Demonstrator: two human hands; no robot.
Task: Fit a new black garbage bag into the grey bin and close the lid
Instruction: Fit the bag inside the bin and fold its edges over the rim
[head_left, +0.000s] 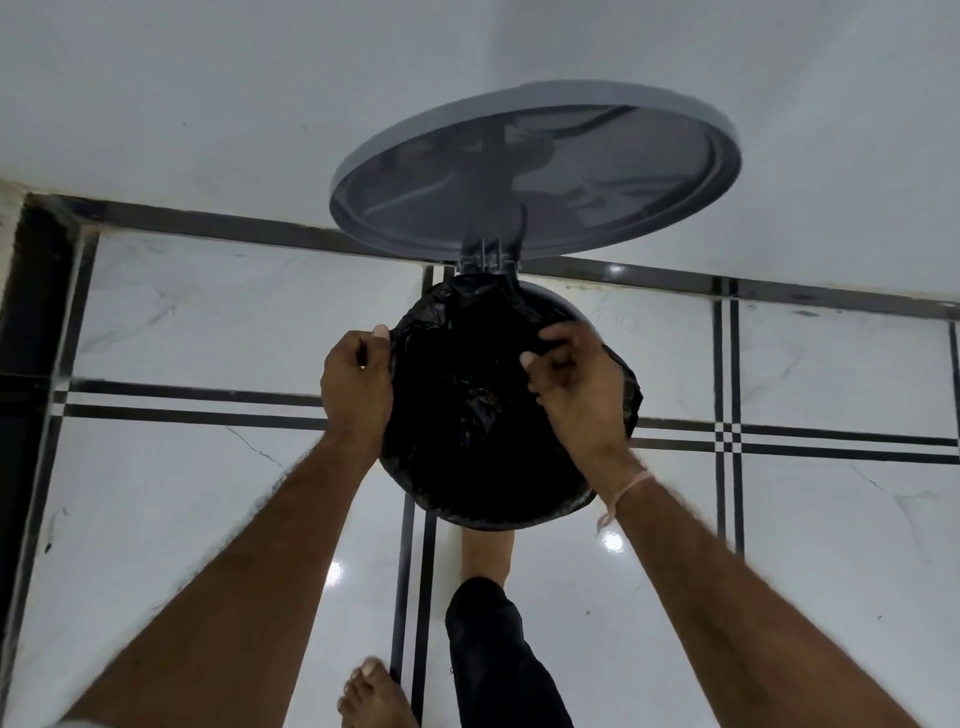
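A black garbage bag fills the mouth of the round grey bin, its edge folded out over most of the rim. The grey lid stands open behind, tilted up against the white wall. My left hand grips the bag's edge on the left side of the rim. My right hand pinches the bag's edge at the upper right. One bare foot reaches under the bin's front, where the pedal is hidden.
Glossy white floor tiles with black stripe borders surround the bin. The white wall rises right behind it. My other bare foot stands at the bottom edge. A dark strip runs along the left.
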